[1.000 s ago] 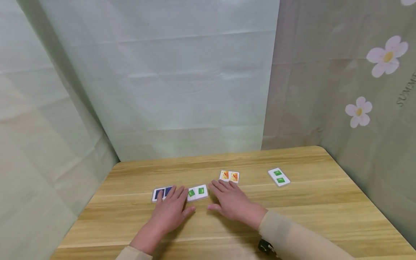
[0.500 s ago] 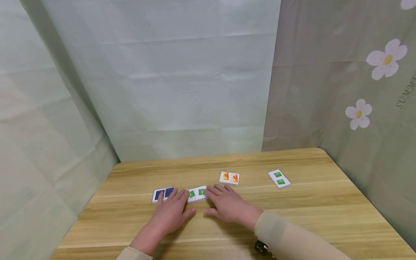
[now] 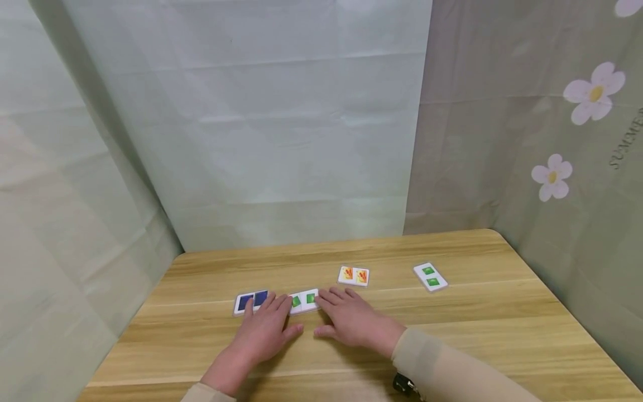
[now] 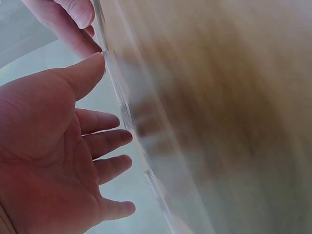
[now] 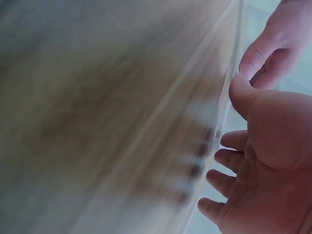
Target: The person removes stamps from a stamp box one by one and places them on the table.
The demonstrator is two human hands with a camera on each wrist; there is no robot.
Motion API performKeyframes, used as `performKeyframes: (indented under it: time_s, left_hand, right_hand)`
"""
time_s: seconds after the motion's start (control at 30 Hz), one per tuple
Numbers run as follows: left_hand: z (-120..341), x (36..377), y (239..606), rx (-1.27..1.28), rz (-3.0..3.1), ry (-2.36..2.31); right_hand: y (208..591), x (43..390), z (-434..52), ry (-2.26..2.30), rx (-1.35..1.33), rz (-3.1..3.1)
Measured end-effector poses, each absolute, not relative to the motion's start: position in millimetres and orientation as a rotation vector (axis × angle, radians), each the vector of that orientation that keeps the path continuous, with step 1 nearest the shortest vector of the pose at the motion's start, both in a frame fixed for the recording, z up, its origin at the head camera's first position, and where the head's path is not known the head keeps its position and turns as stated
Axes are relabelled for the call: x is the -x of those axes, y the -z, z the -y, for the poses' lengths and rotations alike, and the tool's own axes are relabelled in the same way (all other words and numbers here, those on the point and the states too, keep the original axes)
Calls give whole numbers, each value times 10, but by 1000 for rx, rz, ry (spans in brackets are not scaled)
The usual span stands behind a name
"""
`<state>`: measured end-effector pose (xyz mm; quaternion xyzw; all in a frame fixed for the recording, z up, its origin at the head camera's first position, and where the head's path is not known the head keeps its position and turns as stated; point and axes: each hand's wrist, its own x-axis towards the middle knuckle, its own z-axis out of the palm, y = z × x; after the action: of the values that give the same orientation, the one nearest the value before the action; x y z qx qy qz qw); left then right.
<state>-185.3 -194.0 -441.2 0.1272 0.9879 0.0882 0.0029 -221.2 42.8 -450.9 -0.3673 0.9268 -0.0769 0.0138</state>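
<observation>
A white card with two green squares lies flat between my hands in the head view. My left hand has its fingers extended, the fingertips at this card's left end. Those fingers also overlap the right part of a card with two dark blue squares. At the green card's right end are the fingertips of my right hand, palm down. Both wrist views show straight, spread fingers, their tips against the thin clear edges of the cards, with thumbs pointing toward each other. Nothing is gripped.
Behind my right hand lies a card with two orange pictures. Another green-square card sits tilted farther right. The wooden table is bounded by a pale cloth backdrop and a flowered curtain.
My right hand has slid a little left and nearer to me, reaching the green card's right end and uncovering the orange card. My left hand stays in place.
</observation>
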Motion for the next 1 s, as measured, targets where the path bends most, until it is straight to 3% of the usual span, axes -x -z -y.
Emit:
performKeyframes:
  time_s: [1.0]
  left_hand:
    - [1752, 1814, 4370, -506, -3050, -328]
  right_hand:
    - [4437, 1988, -709, 295, 1079, -2836]
